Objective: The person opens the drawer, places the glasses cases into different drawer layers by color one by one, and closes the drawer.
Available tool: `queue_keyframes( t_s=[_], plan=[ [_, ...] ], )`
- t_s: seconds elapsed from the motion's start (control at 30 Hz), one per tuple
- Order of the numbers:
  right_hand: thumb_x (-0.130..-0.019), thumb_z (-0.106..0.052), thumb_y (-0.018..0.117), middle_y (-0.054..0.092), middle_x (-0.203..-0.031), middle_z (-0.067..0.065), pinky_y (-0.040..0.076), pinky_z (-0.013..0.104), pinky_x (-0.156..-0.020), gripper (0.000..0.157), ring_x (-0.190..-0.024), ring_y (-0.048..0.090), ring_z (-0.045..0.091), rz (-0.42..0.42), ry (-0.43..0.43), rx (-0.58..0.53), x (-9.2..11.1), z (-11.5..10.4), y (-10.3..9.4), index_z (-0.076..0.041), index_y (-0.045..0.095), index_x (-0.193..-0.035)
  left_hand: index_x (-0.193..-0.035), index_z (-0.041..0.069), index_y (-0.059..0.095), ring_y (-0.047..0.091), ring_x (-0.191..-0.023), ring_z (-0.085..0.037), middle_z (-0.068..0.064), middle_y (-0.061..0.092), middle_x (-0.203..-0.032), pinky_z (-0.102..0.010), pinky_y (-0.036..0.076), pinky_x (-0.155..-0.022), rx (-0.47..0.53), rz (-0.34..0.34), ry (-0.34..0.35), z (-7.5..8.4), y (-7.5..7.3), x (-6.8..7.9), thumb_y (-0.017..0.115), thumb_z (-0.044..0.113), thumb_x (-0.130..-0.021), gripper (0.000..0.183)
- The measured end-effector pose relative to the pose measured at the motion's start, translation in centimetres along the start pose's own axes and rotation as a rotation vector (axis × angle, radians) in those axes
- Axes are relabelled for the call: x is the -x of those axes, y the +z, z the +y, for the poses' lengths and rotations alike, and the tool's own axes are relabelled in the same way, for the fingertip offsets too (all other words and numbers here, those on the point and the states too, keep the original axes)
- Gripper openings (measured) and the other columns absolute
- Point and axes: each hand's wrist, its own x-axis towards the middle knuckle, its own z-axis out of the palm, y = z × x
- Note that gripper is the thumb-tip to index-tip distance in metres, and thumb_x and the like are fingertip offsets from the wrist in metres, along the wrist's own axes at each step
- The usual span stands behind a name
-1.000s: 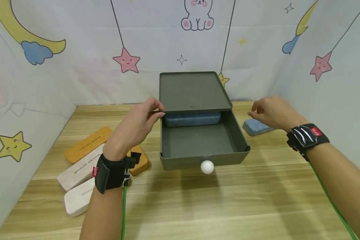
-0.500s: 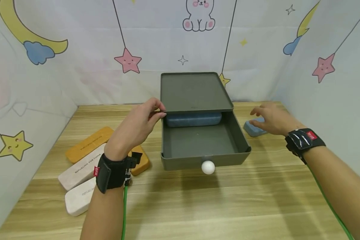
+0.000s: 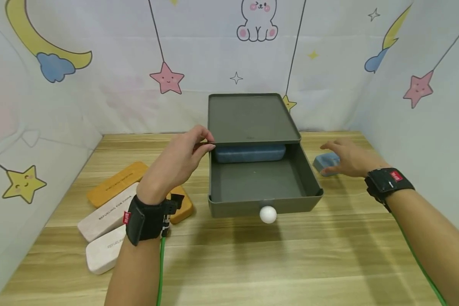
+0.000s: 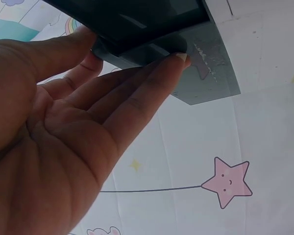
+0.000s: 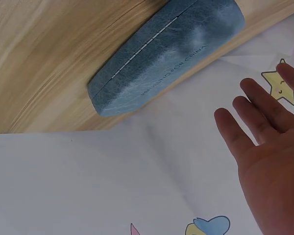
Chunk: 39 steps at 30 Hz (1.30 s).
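Note:
A grey drawer box [image 3: 253,119] stands at the middle of the table, its drawer [image 3: 233,208] pulled out toward me by a white round knob's side. Inside the drawer, at the back, lies a blue glasses case [image 3: 250,154]. My left hand [image 3: 177,159] pinches the box's front left edge between thumb and fingers; the left wrist view shows the fingertips [image 4: 179,61] against the dark box. To the right, my right hand [image 3: 352,159] hovers with spread fingers over a second blue glasses case [image 5: 166,58], which lies on the wood, partly covered by the hand in the head view.
Left of the box lie orange glasses cases [image 3: 116,182] and white ones [image 3: 109,212], partly behind my left forearm. The white knob [image 3: 268,214] sticks out from the drawer front. Printed cloth walls [image 3: 199,51] enclose the wooden table [image 3: 245,263] at the back and sides.
My right hand has come down closer to the blue case on the table, and its fingers have spread from loosely curled. My left hand keeps its grip on the box edge.

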Motion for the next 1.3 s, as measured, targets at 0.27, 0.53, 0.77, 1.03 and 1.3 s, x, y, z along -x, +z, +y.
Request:
queue_keyframes(
  t_s=[0.27, 0.53, 0.77, 1.03, 1.3],
  plan=[
    [-0.075, -0.014, 0.081, 0.038, -0.137, 0.032, 0.044, 0.061, -0.085, 0.078, -0.119, 0.038, 0.049, 0.004, -0.080, 0.026, 0.1, 0.4, 1.5, -0.001, 0.041, -0.141, -0.112, 0.015, 0.051, 0.045, -0.067, -0.018, -0.001, 0.058, -0.092, -0.034, 0.040, -0.064, 0.005, -0.009, 0.006, -0.1, 0.2, -0.1, 0.048, 0.028, -0.101, 0.017],
    [-0.075, -0.006, 0.080, 0.031, -0.141, 0.035, 0.041, 0.065, -0.089, 0.084, -0.123, 0.031, 0.054, -0.010, -0.093, 0.078, -0.3, 0.6, 2.4, 0.000, 0.033, -0.145, -0.112, 0.015, 0.051, 0.043, -0.065, -0.019, -0.002, 0.057, -0.088, -0.034, 0.039, -0.062, 0.009, -0.006, -0.001, -0.1, 0.2, 0.0, 0.048, 0.028, -0.101, 0.017],
    [-0.080, 0.000, 0.074, 0.030, -0.140, 0.036, 0.038, 0.065, -0.091, 0.080, -0.125, 0.026, 0.053, -0.031, -0.066, 0.151, -0.6, 1.4, 3.3, 0.002, 0.029, -0.146, -0.112, 0.015, 0.052, 0.044, -0.065, -0.018, -0.001, 0.058, -0.090, -0.034, 0.040, -0.063, 0.004, -0.002, 0.002, -0.2, 0.3, 0.0, 0.048, 0.028, -0.101, 0.017],
    [-0.079, 0.014, 0.067, 0.035, -0.136, 0.037, 0.035, 0.065, -0.095, 0.075, -0.124, 0.030, 0.053, 0.043, -0.103, 0.223, -0.5, 3.1, 4.7, 0.004, 0.031, -0.144, -0.112, 0.015, 0.052, 0.042, -0.062, -0.019, -0.003, 0.055, -0.084, -0.034, 0.039, -0.060, 0.003, -0.003, 0.002, 0.0, 0.1, -0.1, 0.048, 0.028, -0.101, 0.018],
    [-0.078, 0.018, 0.066, 0.038, -0.137, 0.034, 0.033, 0.064, -0.098, 0.074, -0.125, 0.032, 0.052, 0.116, -0.157, 0.289, -0.5, 3.6, 5.2, 0.005, 0.033, -0.142, -0.112, 0.015, 0.051, 0.042, -0.063, -0.018, -0.002, 0.056, -0.085, -0.034, 0.039, -0.061, 0.003, -0.005, 0.004, 0.0, 0.1, -0.1, 0.047, 0.028, -0.101, 0.017]
  ],
)
